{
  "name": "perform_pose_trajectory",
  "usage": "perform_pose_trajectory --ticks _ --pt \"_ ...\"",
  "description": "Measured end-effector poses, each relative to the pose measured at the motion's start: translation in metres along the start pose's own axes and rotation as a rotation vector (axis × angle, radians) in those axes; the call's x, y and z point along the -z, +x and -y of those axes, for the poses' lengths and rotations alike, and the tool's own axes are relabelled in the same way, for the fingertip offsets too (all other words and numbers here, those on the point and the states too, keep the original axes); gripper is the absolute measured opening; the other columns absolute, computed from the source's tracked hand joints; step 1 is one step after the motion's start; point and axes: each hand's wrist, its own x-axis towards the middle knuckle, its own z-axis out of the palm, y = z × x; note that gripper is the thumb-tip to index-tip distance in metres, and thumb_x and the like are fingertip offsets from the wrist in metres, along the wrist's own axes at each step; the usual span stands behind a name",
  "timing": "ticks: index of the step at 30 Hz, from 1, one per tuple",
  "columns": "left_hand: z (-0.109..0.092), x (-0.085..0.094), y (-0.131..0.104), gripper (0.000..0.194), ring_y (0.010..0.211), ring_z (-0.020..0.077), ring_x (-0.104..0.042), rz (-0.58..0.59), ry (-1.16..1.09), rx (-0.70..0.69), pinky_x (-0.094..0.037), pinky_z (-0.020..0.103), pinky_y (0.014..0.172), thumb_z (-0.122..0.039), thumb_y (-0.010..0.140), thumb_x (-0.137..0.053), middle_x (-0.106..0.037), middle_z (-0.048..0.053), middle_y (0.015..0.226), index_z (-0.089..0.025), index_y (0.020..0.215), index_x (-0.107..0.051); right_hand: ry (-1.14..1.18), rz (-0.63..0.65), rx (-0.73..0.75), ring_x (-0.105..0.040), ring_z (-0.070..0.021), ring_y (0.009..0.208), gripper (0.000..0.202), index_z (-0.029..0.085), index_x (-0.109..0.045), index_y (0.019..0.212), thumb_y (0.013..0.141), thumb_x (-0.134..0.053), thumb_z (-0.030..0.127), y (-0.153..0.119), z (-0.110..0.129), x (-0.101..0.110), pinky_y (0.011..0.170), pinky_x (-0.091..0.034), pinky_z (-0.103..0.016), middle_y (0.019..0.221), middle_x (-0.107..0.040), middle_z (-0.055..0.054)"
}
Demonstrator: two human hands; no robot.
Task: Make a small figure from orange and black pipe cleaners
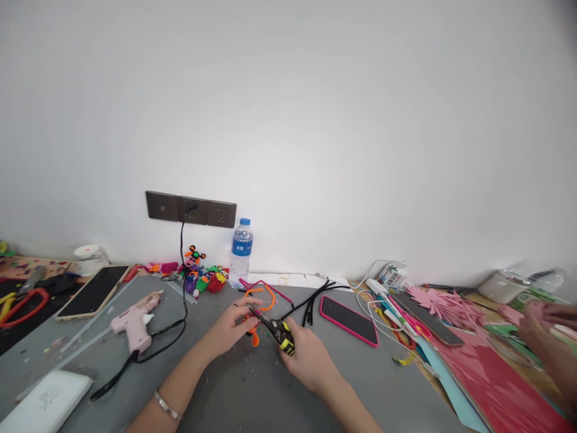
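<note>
Right hand point(309, 358) gripping pliers point(274, 328), lower centre.
Nose up-left, long axis diagonal; left hand point(228, 329) pinching orange piece point(255, 340). 1 bottle point(242, 248), centre-left, fill unclear.

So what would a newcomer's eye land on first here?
Probably the yellow-and-black pliers in the right hand, their tip near the orange piece at the left hand's fingers. Next, the pink glue gun lying further left, and the bright fuzzy figures just left of the water bottle.
</note>
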Motion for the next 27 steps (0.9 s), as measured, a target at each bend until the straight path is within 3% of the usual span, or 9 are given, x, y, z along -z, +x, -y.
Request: perform_pose_trajectory --ticks 7,13,20,27 --pt "-0.001 0.001 0.0 0.025 0.122 0.0276 -0.05 0.048 -0.153 0.017 -0.042 0.038 0.101 -0.037 0.086 -0.056 -0.058 0.009 0.128 -0.02 0.082 -0.075 0.013 0.023 0.049 -0.062 -0.0222 0.079 0.014 0.021 -0.052 0.09 0.076 -0.052 0.021 0.003 -0.005 0.001 0.059 -0.029 -0.025 0.085 -0.068 -0.005" --pt "0.001 0.002 0.0 0.031 0.118 0.0295 -0.051 0.045 -0.21 0.045 -0.043 0.037 0.097 -0.041 0.085 -0.057 -0.058 0.011 0.126 -0.016 0.079 -0.074 -0.008 0.024 -0.002 -0.064 -0.0231 0.083 0.017 0.022 -0.056 0.092 0.084 -0.051 0.036 0.001 0.002 0.008 0.059 -0.03 -0.025 0.092 -0.069 -0.006" --pt "0.002 0.0 0.001 0.028 0.119 0.029 -0.051 0.045 -0.25 0.05 -0.043 0.036 0.096 -0.04 0.083 -0.06 -0.056 0.011 0.127 -0.016 0.082 -0.074 -0.017 -0.076 -0.008 -0.063 -0.0231 0.086 0.015 0.021 -0.056 0.096 0.082 -0.054 0.029 -0.001 0.0 -0.005 0.064 -0.033 -0.025 0.094 -0.069 -0.007" --pt "-0.003 0.002 -0.001 0.028 0.12 0.0279 -0.05 0.068 -0.227 0.046 -0.045 0.034 0.095 -0.039 0.084 -0.059 -0.056 0.011 0.128 -0.017 0.085 -0.074 0.054 -0.033 0.025 -0.063 -0.0211 0.078 0.011 0.021 -0.052 0.089 0.079 -0.054 0.023 0.003 -0.005 -0.007 0.059 -0.029 -0.024 0.085 -0.068 -0.005"
